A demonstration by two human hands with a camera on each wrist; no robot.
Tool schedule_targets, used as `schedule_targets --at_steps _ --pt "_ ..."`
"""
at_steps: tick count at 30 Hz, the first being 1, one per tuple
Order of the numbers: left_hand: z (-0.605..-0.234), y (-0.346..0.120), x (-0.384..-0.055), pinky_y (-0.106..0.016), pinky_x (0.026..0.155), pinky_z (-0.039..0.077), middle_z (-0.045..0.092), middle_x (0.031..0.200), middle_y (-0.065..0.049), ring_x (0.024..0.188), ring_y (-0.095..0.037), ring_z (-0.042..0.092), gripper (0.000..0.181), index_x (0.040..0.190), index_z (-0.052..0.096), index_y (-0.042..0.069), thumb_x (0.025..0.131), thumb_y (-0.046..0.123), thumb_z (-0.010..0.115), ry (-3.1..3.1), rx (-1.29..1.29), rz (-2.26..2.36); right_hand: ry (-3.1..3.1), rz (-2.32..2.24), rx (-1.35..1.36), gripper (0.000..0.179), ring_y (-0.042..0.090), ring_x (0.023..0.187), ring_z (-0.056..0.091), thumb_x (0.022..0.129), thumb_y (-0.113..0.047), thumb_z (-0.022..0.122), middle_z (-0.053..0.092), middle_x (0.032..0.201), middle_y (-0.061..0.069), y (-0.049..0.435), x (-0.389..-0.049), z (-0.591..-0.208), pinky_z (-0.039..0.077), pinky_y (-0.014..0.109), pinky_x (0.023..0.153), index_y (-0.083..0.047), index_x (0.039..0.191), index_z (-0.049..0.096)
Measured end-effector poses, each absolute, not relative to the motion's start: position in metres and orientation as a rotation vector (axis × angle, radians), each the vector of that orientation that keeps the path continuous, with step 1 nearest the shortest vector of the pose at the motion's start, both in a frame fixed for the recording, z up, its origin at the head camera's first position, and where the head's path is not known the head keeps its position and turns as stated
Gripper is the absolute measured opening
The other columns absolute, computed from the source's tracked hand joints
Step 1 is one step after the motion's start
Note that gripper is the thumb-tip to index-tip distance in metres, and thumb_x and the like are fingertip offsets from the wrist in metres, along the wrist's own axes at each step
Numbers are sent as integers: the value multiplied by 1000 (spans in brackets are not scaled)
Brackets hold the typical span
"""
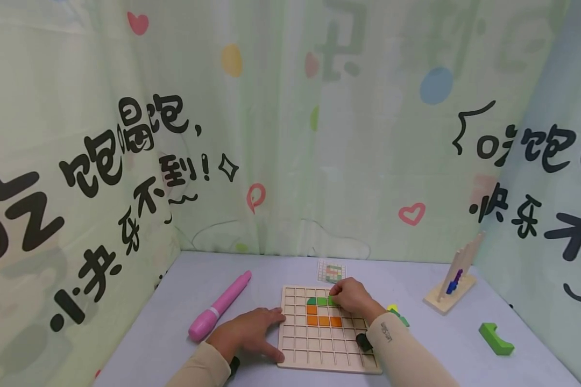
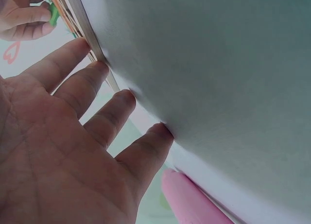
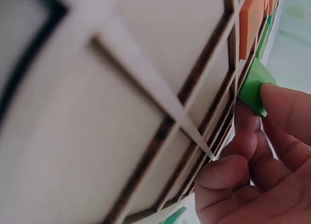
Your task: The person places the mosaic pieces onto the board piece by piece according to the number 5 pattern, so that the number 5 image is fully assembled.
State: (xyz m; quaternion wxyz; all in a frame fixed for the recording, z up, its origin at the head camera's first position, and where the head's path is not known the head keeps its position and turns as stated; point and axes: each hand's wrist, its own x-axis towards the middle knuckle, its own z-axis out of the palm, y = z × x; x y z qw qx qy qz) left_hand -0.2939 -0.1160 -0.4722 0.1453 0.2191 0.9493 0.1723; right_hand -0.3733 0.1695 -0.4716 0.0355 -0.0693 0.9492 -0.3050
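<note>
A wooden grid board point(image 1: 300, 344) lies on the table in the head view. It bears several orange tiles point(image 1: 324, 321), a green square tile point(image 1: 321, 301) and a teal tile point(image 1: 312, 301) with a rounded corner. My right hand point(image 1: 353, 297) is over the board's far part, thumb and finger pinching a green tile point(image 3: 255, 88) close beside the row of tiles. Along the board's left edge my left hand point(image 1: 252, 332) rests with its fingers spread; in the left wrist view two fingertips are right at the board's side.
Behind the board lies a small pattern card point(image 1: 331, 271). A pink stick-shaped object point(image 1: 220, 306) is at the left. Right of the board are small yellow and green pieces point(image 1: 399, 316), a wooden stand point(image 1: 450, 290) with blue and purple beads, and a green arched block point(image 1: 496, 338).
</note>
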Motion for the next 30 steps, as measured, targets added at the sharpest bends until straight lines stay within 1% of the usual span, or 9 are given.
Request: schedule_targets --at_steps 3,7,14,22,25,27,30 --pt "-472 -116 -294 -45 121 39 47 162 4 149 -26 43 88 149 56 24 74 55 89 2736 637 496 2924 -910 -201 4 19 81 56 93 -9 73 65 85 2 168 -374 -471 51 33 75 -7 91 74" --pt "-473 -116 -294 -45 121 39 47 162 5 149 -26 44 88 149 56 24 74 55 90 2732 627 502 2939 -850 -188 5 20 84 57 92 -7 72 68 87 2 166 -375 -469 54 36 79 -7 92 77" --pt "-474 -116 -295 -44 121 40 47 161 5 148 -25 44 88 149 56 23 74 54 90 2736 644 499 2960 -753 -234 14 21 88 59 90 -4 72 73 97 5 165 -373 -461 57 41 86 -6 101 80" --pt "-472 -117 -294 -45 121 39 47 162 5 149 -27 43 88 149 56 24 74 55 89 2744 645 480 2945 -736 -233 10 20 87 60 91 -6 72 74 94 4 169 -371 -459 58 40 84 -7 96 81" --pt "-471 -117 -293 -45 121 39 47 162 5 149 -27 43 88 149 56 23 74 54 89 2740 634 493 2947 -735 -241 11 21 87 59 92 -7 72 74 94 4 170 -370 -459 58 41 84 -6 98 81" --pt "-471 -116 -293 -45 121 39 47 162 5 149 -27 43 88 149 56 23 74 54 89 2738 633 502 2955 -733 -240 13 21 89 61 92 -7 71 75 97 5 171 -369 -458 59 43 87 -4 100 81" --pt "-472 -116 -293 -45 121 39 47 162 4 148 -26 44 88 149 56 23 74 54 89 2740 638 506 2974 -732 -238 15 21 90 62 93 -6 70 75 100 7 175 -370 -456 59 44 87 -3 104 80"
